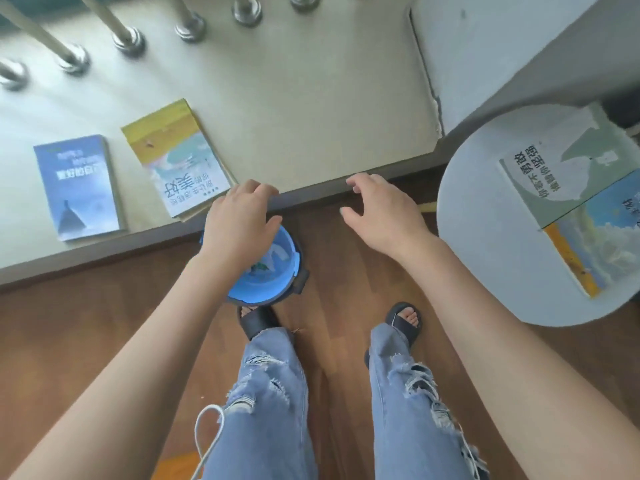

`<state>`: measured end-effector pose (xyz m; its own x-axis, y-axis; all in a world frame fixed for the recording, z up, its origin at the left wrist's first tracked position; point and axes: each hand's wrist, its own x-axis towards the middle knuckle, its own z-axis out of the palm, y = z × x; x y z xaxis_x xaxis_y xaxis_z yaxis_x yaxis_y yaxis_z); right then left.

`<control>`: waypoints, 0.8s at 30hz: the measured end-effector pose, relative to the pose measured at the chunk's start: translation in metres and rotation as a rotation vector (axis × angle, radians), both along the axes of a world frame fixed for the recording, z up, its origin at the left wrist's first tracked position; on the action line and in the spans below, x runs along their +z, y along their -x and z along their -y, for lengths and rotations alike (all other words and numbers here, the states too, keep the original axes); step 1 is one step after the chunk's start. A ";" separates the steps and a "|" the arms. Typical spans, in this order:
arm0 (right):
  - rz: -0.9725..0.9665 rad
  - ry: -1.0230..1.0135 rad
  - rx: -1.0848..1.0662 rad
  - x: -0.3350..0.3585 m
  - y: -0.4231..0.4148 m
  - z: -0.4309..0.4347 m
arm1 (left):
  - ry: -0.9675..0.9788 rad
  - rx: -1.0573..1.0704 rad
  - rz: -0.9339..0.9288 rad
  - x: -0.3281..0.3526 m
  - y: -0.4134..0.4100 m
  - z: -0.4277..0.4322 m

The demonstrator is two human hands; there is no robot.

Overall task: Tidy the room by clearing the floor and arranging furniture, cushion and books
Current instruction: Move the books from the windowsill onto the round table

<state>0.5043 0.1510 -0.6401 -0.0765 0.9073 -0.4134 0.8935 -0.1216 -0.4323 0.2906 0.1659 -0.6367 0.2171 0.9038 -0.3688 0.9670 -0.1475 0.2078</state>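
My left hand (239,220) hovers over a small blue bin (277,282) on the wooden floor, fingers loosely curled, nothing seen in it. Crumpled paper lies inside the bin. My right hand (377,213) is open and empty, spread in the air near the edge of the pale window ledge (294,116). Two books lie on the ledge: a blue one (79,188) at the left and a yellow-and-white one (180,157) just beyond my left hand. On the round grey table (485,254) at the right lie a grey-green book (561,168) and a yellow-and-blue book (606,244), overlapping.
Metal railing posts (128,39) stand along the back of the ledge. A white wall corner (502,46) rises behind the table. My feet in black sandals stand just behind the bin. A white cord (207,431) hangs near my left leg.
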 end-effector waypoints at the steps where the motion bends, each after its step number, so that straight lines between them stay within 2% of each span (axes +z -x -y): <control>1: -0.001 0.008 0.006 -0.002 0.018 -0.006 | 0.003 0.024 0.004 0.000 0.020 -0.001; 11: -0.093 0.054 -0.011 -0.030 0.167 -0.053 | -0.031 0.269 -0.001 -0.018 0.182 -0.004; 18: -0.096 0.055 -0.128 -0.063 0.228 -0.078 | 0.009 0.429 0.009 -0.044 0.264 -0.002; 24: -0.030 0.088 -0.148 -0.088 0.266 -0.099 | 0.072 0.540 0.003 -0.071 0.321 -0.015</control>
<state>0.2384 0.2498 -0.7284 0.0421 0.8701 -0.4910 0.8498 -0.2896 -0.4404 -0.0306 0.1805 -0.7073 -0.2698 0.8598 -0.4336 0.9009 0.3843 0.2015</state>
